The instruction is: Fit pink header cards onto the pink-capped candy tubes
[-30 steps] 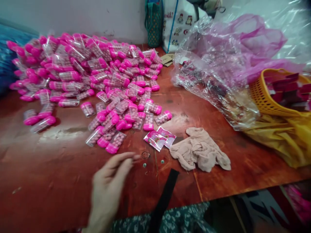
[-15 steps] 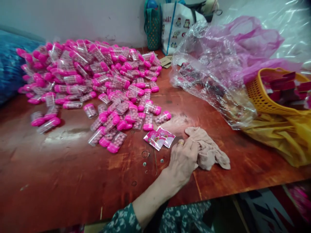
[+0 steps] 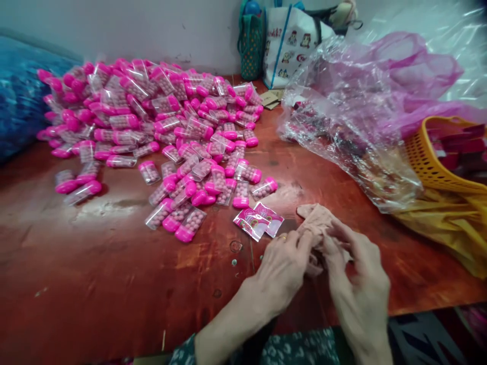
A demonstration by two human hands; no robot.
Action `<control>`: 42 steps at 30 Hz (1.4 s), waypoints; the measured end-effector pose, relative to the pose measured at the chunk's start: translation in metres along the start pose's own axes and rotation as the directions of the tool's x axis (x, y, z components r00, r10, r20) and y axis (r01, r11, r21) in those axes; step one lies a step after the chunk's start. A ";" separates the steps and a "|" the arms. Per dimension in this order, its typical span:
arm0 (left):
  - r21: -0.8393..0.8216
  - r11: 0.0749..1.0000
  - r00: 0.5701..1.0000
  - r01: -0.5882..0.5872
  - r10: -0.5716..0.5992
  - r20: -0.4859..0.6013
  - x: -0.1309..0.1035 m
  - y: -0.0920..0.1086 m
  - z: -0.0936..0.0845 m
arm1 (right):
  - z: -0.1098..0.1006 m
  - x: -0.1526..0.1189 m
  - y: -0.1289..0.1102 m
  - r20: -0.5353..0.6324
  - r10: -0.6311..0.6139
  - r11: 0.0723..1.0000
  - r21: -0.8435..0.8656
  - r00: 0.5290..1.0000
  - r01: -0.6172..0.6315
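A crumpled beige cloth (image 3: pixel 318 222) lies near the table's front edge, between my two hands. My left hand (image 3: pixel 283 261), with a ring on one finger, grips the cloth's left side. From the right, my right hand (image 3: pixel 357 274) has its thumb and fingers closed on the cloth too. Part of the cloth is hidden under the fingers. Just beyond my left hand lie two small pink printed sachets (image 3: pixel 251 222), one overlapping the other. Farther left spreads a big heap of clear containers with pink caps (image 3: pixel 190 129), filled with small pink balls.
At the right, a yellow basket (image 3: pixel 422 157) holds dark red pieces, with yellow plastic (image 3: pixel 449 218) beneath it. Crumpled clear plastic (image 3: pixel 342 126) and a pink bag (image 3: pixel 418 61) lie behind. A white printed bag (image 3: pixel 289 45) stands by the wall; a blue bag (image 3: pixel 26 96) is far left.
My right hand has come into view from the lower right and taken hold of the cloth. My left hand stays on the cloth, which is more bunched up. The view has shifted slightly left.
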State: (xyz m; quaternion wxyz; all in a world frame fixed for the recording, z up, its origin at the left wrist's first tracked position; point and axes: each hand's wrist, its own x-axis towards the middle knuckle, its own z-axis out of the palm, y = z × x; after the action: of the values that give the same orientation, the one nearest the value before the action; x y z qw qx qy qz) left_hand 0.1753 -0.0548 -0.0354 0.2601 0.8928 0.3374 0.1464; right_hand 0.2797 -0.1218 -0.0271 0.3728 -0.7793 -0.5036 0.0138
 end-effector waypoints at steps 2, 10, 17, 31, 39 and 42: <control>-0.019 0.999 0.996 -0.029 0.027 -0.090 -0.014 -0.011 -0.015 | 0.016 0.009 0.016 0.023 -0.042 0.976 -0.214 0.999 0.045; 0.195 0.948 0.900 0.251 -0.155 -0.407 -0.031 -0.070 -0.043 | 0.025 0.027 0.007 -0.063 0.017 0.968 -0.250 0.998 -0.033; 0.224 0.939 0.904 0.261 -0.156 -0.399 -0.032 -0.079 -0.029 | 0.070 0.014 -0.053 0.243 -0.092 0.983 -0.130 0.966 0.126; 0.086 0.972 0.865 0.218 -0.152 -0.479 -0.032 -0.081 -0.030 | 0.082 0.008 -0.045 0.234 -0.071 0.995 0.083 0.970 0.053; 0.181 0.959 0.907 0.219 -0.131 -0.401 -0.027 -0.078 -0.028 | 0.075 0.009 -0.043 0.061 0.032 0.955 0.292 0.998 -0.048; 0.080 0.979 0.871 0.186 -0.127 -0.475 -0.030 -0.078 -0.031 | 0.068 0.012 -0.045 0.144 0.180 0.837 0.497 0.973 -0.229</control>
State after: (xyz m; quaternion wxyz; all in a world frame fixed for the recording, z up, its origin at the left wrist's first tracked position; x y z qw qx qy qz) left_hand 0.0986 -0.0142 -0.0560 0.1266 0.8153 0.4696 0.3143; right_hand 0.2239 -0.0643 -0.0453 0.5386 -0.7004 -0.4124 0.2220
